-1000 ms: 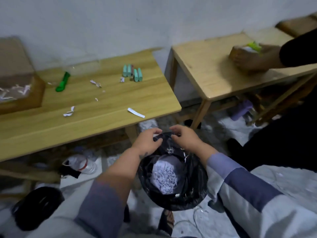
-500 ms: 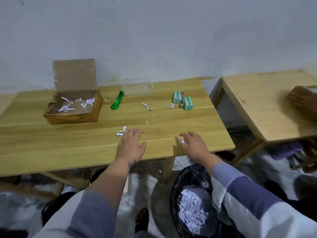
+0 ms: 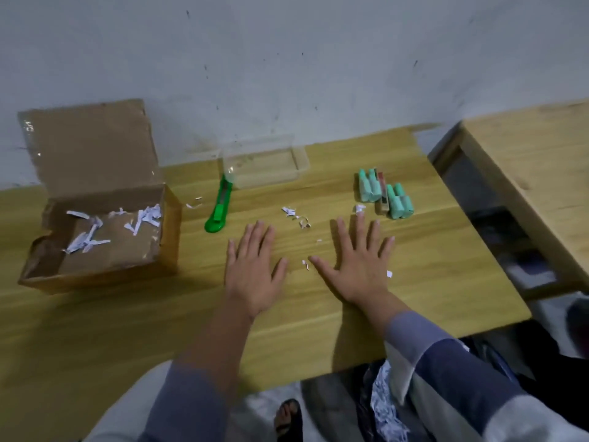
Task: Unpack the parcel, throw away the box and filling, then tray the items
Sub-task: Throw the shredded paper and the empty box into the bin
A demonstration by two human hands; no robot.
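Observation:
My left hand [image 3: 253, 266] and my right hand [image 3: 360, 263] lie flat on the wooden table [image 3: 127, 320], fingers spread, holding nothing. An open cardboard box [image 3: 105, 218] with a few white paper shreds inside stands at the left, its lid up against the wall. Several teal items [image 3: 384, 196] lie in a cluster at the right, just beyond my right fingertips. A clear plastic tray [image 3: 264, 161] sits by the wall. Loose paper shreds [image 3: 294, 213] are scattered between and ahead of my hands.
A green utility knife [image 3: 219, 207] lies between the box and the tray. A black bin bag with shredded paper [image 3: 382, 403] sits on the floor under the table's near right edge. A second wooden table [image 3: 535, 167] stands at the right.
My hands left the bin bag's rim, rose to the table and moved further in, now lying flat. The view lifted from the floor to the tabletop.

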